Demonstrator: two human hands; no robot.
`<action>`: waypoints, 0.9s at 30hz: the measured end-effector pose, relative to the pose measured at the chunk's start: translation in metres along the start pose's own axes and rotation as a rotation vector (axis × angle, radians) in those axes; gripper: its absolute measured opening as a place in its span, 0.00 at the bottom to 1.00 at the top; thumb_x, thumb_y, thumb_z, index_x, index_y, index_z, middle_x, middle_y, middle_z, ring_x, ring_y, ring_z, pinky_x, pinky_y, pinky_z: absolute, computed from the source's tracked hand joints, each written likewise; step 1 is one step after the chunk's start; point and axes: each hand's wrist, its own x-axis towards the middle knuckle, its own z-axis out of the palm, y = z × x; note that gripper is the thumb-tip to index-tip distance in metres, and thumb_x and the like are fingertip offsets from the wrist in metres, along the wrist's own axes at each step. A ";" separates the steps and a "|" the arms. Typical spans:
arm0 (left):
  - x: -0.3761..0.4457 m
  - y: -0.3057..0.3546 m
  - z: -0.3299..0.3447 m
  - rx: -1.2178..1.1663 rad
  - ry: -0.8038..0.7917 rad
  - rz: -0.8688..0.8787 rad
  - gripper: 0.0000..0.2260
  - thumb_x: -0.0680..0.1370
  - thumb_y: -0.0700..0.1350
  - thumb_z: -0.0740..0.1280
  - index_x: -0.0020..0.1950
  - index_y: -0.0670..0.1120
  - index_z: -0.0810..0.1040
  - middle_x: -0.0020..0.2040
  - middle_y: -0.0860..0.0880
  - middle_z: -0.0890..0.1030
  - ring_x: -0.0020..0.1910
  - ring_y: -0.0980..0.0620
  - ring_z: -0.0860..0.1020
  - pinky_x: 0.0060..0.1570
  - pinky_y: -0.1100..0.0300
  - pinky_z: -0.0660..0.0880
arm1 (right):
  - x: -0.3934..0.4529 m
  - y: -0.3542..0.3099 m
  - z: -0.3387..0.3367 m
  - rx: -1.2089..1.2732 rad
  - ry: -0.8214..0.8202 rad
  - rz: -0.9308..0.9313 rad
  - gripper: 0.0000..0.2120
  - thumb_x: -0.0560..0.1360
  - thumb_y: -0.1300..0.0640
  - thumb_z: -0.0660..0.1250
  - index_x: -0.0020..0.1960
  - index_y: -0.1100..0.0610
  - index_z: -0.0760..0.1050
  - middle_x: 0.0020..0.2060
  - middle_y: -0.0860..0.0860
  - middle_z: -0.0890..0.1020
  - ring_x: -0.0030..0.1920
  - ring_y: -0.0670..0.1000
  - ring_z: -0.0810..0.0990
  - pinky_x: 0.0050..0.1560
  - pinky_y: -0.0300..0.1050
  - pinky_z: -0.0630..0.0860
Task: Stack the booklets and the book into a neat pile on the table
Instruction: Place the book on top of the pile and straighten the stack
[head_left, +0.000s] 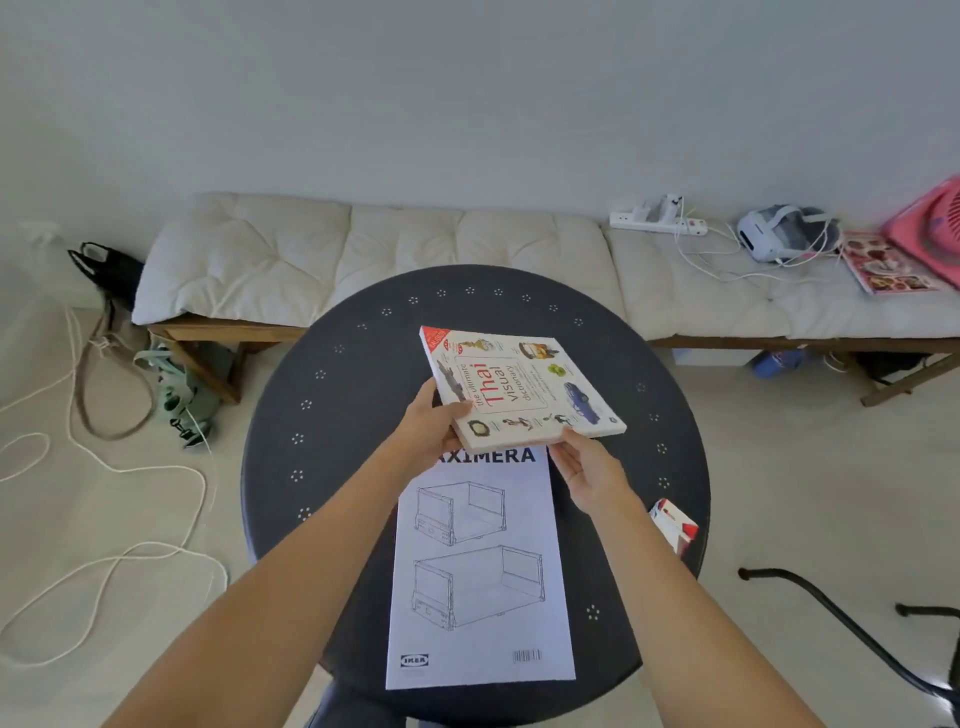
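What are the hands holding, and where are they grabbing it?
Both hands hold the Thai dictionary book above the table: the left hand grips its near left edge, and the right hand supports its near bottom edge.

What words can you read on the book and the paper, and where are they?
"the ultimate Thai visual dictionary": cover of the white picture book, held in both hands.
"AXIMERA": top of the white drawer-drawing booklet; the start is hidden.
"IKEA": its bottom-left logo.
Book's red corner label, barcode digits, red-and-white box: unreadable.

Both bare arms reach forward, left hand (434, 423) and right hand (587, 467) gripping.
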 end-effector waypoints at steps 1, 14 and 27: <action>-0.007 0.003 -0.011 0.015 -0.024 -0.004 0.19 0.79 0.36 0.63 0.66 0.51 0.68 0.59 0.48 0.80 0.53 0.45 0.81 0.44 0.48 0.83 | -0.001 -0.003 -0.005 0.012 0.004 -0.004 0.13 0.75 0.66 0.67 0.60 0.61 0.75 0.55 0.57 0.82 0.51 0.51 0.83 0.47 0.42 0.82; -0.061 0.019 -0.128 0.119 -0.494 -0.145 0.26 0.74 0.40 0.68 0.70 0.53 0.69 0.65 0.41 0.77 0.58 0.41 0.81 0.48 0.49 0.82 | -0.026 0.004 -0.033 -0.398 -0.330 0.133 0.16 0.76 0.61 0.64 0.63 0.60 0.76 0.57 0.59 0.83 0.58 0.60 0.81 0.57 0.57 0.76; -0.065 -0.045 -0.078 -0.305 0.217 0.020 0.09 0.78 0.39 0.65 0.58 0.40 0.74 0.50 0.43 0.83 0.50 0.46 0.82 0.54 0.52 0.78 | -0.045 0.044 -0.055 -0.186 -0.163 0.065 0.18 0.74 0.64 0.69 0.64 0.58 0.75 0.48 0.54 0.86 0.50 0.54 0.84 0.45 0.50 0.82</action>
